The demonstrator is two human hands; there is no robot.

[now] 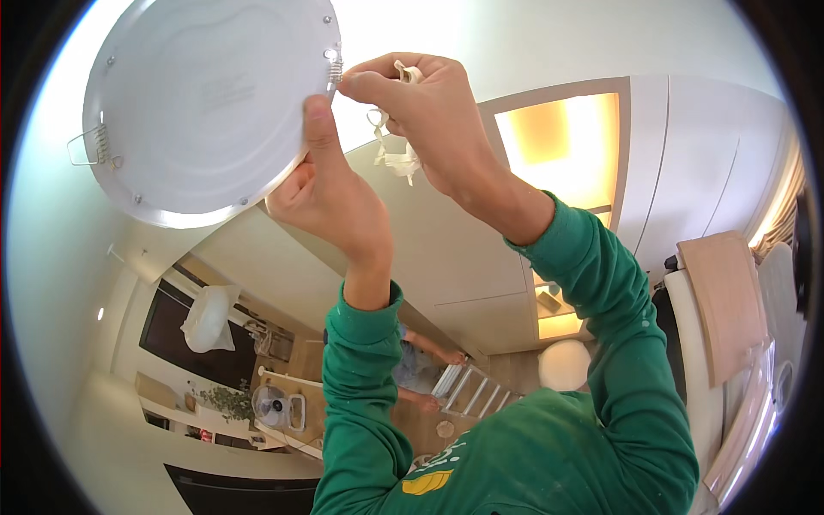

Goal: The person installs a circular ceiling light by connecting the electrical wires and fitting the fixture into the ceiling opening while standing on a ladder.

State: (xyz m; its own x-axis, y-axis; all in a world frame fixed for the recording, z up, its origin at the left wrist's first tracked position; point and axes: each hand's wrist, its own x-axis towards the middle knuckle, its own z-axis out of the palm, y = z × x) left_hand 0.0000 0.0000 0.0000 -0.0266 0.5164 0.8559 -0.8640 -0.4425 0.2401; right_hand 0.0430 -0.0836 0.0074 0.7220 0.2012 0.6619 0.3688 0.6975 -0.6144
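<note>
A round white light panel [206,107], bordered by screws and two wire spring clips [102,148], fills the upper left. My left hand [335,193] is closed on its lower right edge, thumb lying against the back face. My right hand [433,120] has thumb and index finger pinched at the right spring clip [335,73]. Torn pale strips [399,159] dangle by that hand's curled fingers; whether they are held I cannot tell.
A lit cabinet recess [558,146] is behind my right arm. Below are a metal ladder [476,393], another person's limbs [416,348], a round white seat [564,365], a fan [273,405], a plant [227,397] and padded furniture [721,309] at right.
</note>
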